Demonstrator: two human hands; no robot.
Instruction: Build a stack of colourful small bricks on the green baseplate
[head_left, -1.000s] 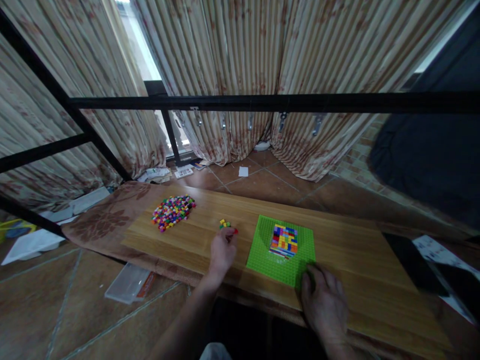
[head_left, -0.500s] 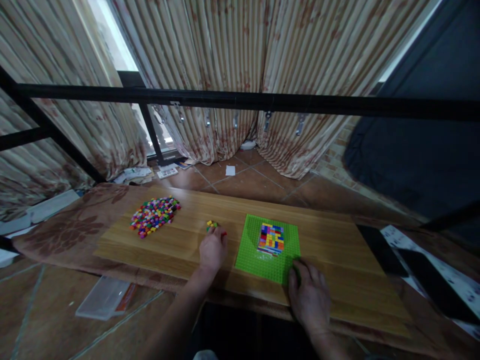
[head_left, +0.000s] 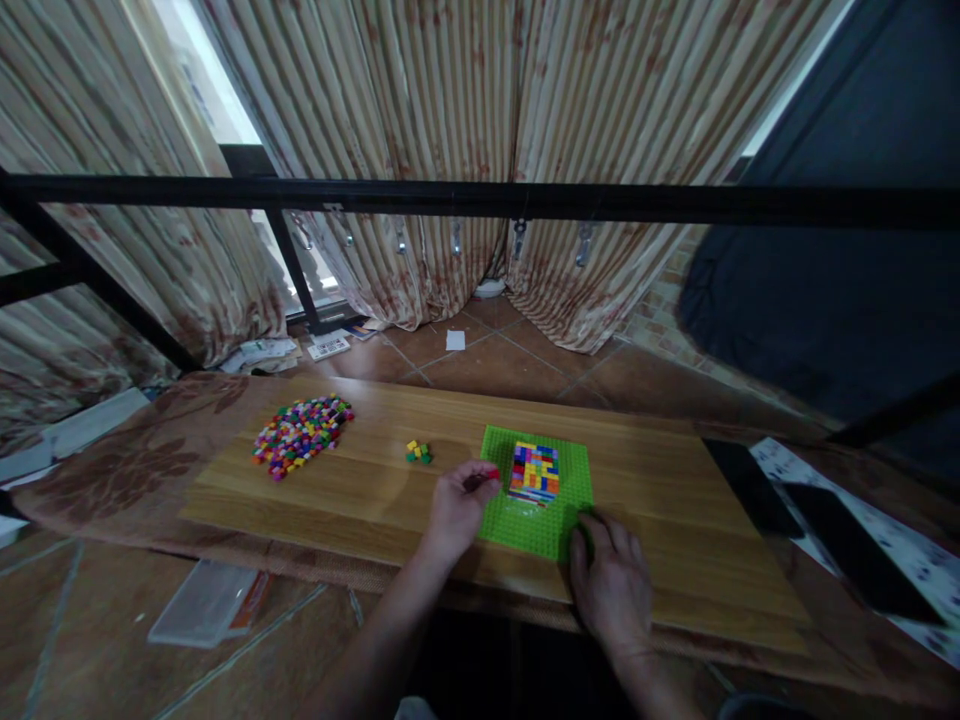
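My left hand (head_left: 459, 507) is closed, pinching a small red toy brick (head_left: 493, 474) between thumb and fingertips at the left edge of the green studded baseplate (head_left: 499, 522). Near the middle of that plate stands a low block built of many-coloured bricks (head_left: 535, 472). At the plate's near right corner, my right hand (head_left: 613, 575) grips the edge with curled fingers, part of the corner showing between thumb and forefinger. A few loose yellow and green bricks (head_left: 418, 452) lie on the wooden board, left of the plate.
A big heap of mixed bricks (head_left: 300, 435) lies on the left of the wooden board (head_left: 675, 500). A clear plastic box (head_left: 201, 603) is on the tiled floor at near left. Dark flat panels (head_left: 862, 550) lie at far right. A black metal bar (head_left: 450, 197) crosses beyond the board.
My left hand has moved right, from the small group of yellow and green bricks to the baseplate's edge, carrying the red brick. My right hand stays at the plate's corner.
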